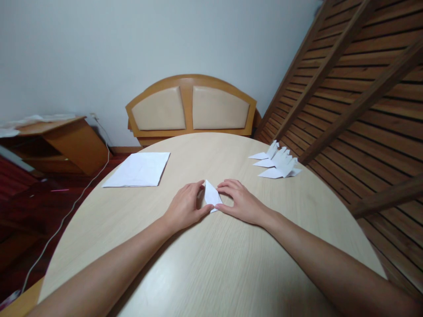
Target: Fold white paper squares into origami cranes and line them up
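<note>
**Small paper fold in hand, both hands on it, mid-table**

Left to right. White paper stack (137,169): flat on the left side of the round table (214,268), well apart from the hands.

Left hand (187,202): curved in a C, holding the folded paper (211,193) by its left side, thumb at the lower end, fingers near the upper tip. Spread is narrow.

Folded paper: on the tabletop between the hands, in front of the person. White, narrow, pointed at the far end, wider toward the thumbs, small flap poking out below. Looks layered; layer count can't be told.

Step, my read: lining up or pressing a crease at the near end. Next move calls for steady thumbs and edges kept matched, else the crease skews.

Right hand (239,200): mirrors the left, thumb at the lower end, fingers on the right edge, also narrow.

Far right: finished-looking bird-like paper shapes (280,170) bunched near the table edge.
</note>
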Demonstrator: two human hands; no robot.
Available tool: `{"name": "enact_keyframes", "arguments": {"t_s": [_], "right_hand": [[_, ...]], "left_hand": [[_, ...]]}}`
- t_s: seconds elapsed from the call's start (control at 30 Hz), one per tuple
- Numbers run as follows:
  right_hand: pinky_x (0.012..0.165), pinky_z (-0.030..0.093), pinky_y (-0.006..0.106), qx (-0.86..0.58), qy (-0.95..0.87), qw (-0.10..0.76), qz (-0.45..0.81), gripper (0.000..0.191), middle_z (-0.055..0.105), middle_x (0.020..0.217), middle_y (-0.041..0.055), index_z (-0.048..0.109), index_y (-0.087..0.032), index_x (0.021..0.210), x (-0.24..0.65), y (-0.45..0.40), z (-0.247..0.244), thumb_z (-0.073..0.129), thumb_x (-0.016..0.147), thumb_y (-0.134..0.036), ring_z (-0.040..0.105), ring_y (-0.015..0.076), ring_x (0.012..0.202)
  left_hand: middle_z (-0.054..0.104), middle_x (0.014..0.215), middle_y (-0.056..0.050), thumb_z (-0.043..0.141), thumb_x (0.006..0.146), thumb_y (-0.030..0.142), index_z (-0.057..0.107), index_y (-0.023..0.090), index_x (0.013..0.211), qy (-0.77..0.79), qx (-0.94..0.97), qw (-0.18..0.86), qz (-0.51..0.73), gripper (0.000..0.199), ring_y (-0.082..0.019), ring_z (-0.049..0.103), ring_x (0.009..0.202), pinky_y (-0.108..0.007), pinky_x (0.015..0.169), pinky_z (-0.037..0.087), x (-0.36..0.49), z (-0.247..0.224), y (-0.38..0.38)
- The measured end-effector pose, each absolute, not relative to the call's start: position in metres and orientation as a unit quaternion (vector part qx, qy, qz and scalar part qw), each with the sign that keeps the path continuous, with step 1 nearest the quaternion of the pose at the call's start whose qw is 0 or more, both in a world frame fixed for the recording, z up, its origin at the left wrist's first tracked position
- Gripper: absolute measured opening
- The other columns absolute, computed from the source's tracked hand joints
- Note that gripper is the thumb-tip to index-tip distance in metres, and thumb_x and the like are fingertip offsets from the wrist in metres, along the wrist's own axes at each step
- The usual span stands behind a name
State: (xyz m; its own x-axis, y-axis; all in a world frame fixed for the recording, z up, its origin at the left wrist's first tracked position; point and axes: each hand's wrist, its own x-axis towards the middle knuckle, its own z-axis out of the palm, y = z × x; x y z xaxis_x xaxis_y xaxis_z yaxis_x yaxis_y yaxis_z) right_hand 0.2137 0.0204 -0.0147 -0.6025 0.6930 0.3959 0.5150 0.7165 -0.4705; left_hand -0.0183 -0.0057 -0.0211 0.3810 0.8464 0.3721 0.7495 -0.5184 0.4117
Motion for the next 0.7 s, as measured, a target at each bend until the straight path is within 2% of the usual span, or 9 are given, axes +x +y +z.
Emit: {"name": "enact_keyframes", "arguments": {"t_s": [0.1,0.27,0.43,0.6,0.7], "right_hand": [[0.104,0.044,0.045,-0.342,-0.875,0.293,0.179,0.035,0.068,0.115,0.0089,0.068,-0.022,0.114,0.2137,0.0216,-0.015,0.078,0.083,-0.036,0.057,0.0269,0.117],[0.104,0.044,0.047,-0.345,-0.868,0.3,0.195,0.035,0.069,0.115,0.0083,0.068,-0.024,0.118,0.2157,0.024,-0.0178,0.076,0.085,-0.032,0.058,0.0269,0.117],[0.101,0.046,0.045,-0.348,-0.864,0.303,0.199,0.028,0.07,0.112,0.0085,0.069,-0.022,0.113,0.2152,0.0241,-0.0169,0.074,0.086,-0.028,0.06,0.0259,0.114],[0.098,0.046,0.043,-0.346,-0.863,0.303,0.208,0.015,0.071,0.103,0.0058,0.069,-0.023,0.101,0.2154,0.0247,-0.0143,0.073,0.087,-0.026,0.062,0.0252,0.109],[0.099,0.045,0.042,-0.347,-0.863,0.297,0.215,0.009,0.072,0.098,0.0042,0.069,-0.023,0.095,0.2167,0.0252,-0.0138,0.072,0.087,-0.025,0.061,0.0253,0.11]], "left_hand": [[0.066,0.123,-0.016,0.071,0.085,0.043,0.047,0.014,0.135,0.476,0.826,0.095,0.285,0.063,-0.031,0.062,0.114,-0.048,0.098,0.05,-0.0188,-0.0219,-0.0053],[0.068,0.113,-0.013,0.073,0.083,0.043,0.056,0.017,0.118,0.486,0.82,0.109,0.281,0.046,-0.031,0.064,0.104,-0.047,0.09,0.053,-0.0178,-0.0191,-0.0049],[0.068,0.106,-0.012,0.073,0.083,0.042,0.056,0.017,0.111,0.491,0.82,0.099,0.277,0.042,-0.031,0.064,0.099,-0.047,0.086,0.053,-0.0164,-0.0171,-0.0056],[0.067,0.105,-0.01,0.072,0.084,0.038,0.057,0.019,0.108,0.474,0.828,0.101,0.282,0.035,-0.029,0.063,0.099,-0.046,0.089,0.051,-0.0171,-0.0188,-0.0047],[0.066,0.114,-0.011,0.072,0.085,0.035,0.057,0.02,0.106,0.455,0.834,0.113,0.29,0.03,-0.029,0.06,0.11,-0.047,0.097,0.048,-0.0185,-0.0214,-0.0041]]}}
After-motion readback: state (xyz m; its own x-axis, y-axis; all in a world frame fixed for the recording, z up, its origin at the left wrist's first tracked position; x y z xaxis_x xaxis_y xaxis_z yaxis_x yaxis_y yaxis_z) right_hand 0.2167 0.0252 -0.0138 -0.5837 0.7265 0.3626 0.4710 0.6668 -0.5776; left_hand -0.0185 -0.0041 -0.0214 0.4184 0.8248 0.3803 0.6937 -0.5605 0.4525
